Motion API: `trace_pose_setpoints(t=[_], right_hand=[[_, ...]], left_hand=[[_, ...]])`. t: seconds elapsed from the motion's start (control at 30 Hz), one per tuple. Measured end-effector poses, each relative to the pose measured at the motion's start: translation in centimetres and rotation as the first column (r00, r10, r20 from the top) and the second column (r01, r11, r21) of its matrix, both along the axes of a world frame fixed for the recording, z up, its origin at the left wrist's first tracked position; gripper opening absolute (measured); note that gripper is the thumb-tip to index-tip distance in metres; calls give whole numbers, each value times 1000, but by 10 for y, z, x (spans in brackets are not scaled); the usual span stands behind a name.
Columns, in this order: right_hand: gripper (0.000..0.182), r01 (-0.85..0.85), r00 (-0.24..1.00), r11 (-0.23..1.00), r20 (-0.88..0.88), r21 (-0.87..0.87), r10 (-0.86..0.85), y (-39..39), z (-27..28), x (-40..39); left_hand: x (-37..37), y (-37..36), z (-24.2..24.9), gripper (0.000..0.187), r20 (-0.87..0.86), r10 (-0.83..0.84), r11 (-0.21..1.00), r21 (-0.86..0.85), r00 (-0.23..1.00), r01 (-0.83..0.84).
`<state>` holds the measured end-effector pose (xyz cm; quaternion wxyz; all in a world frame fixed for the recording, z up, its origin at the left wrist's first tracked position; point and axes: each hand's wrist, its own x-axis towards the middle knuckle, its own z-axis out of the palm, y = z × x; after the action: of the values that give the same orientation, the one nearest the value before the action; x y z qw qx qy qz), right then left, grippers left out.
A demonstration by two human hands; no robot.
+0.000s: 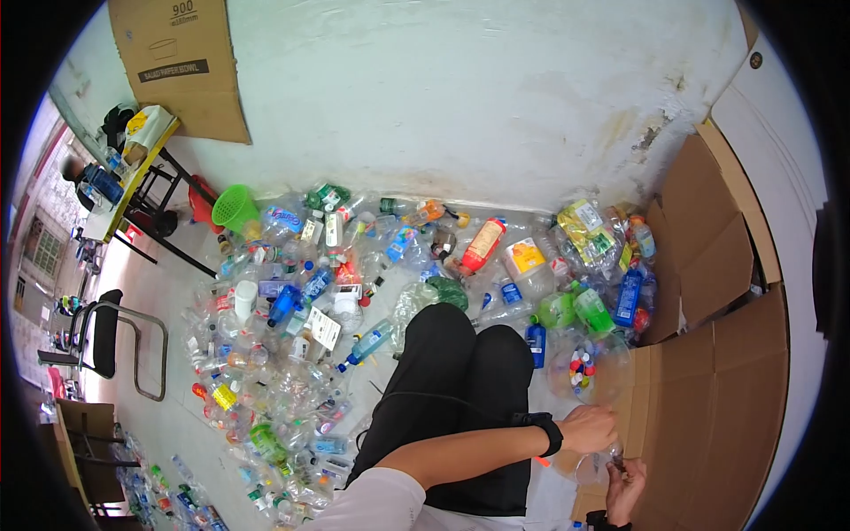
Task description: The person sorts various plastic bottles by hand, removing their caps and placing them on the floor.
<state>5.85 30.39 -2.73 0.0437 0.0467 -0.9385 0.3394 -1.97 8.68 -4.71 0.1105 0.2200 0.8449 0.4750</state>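
On the right, my left hand (589,429), with a black band at its wrist, is closed, its fingers curled in. Whatever those fingers hold is hidden. Just below it, a clear plastic bottle (591,467) is tilted, its narrow end towards my right hand (627,487). The thumb and fingers of my right hand are closed at that end. Beyond my left hand stands a clear round container (609,370) with several coloured bottle caps (582,367) inside. A blue bottle (536,343) lies beside my knee.
Many plastic bottles (283,354) cover the floor to the left and ahead. Open cardboard boxes (717,380) stand close on the right, against the wall. A green basket (235,208), a table (142,181) and a chair (108,341) are at the left.
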Motion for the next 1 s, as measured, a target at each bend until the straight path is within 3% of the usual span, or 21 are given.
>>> trace_pose_setpoints(t=[0.7,0.8,0.83,0.87,0.97,1.0], right_hand=[[15,11,1000,998,21,-59,-9,-3,-4,0],[19,57,998,997,2,-57,-57,-5,-4,3],[17,50,999,999,-2,-14,-50,-6,-2,5],[15,49,999,998,-3,31,-49,-6,0,4],[18,-16,999,996,-47,86,20,-6,7,3],[18,-23,999,995,-47,92,27,-8,10,3]], left_hand=[[0,-2,4,26,-10,-8,1000,-8,1000,7],[-1,-11,7,22,-266,-232,969,-151,936,197],[-2,-10,-2,21,-229,-313,936,-238,922,258],[0,-7,-14,26,-251,-222,974,-111,942,200],[-4,-17,20,37,104,-205,974,-79,973,214],[-4,-11,5,37,114,-165,979,-104,980,177]])
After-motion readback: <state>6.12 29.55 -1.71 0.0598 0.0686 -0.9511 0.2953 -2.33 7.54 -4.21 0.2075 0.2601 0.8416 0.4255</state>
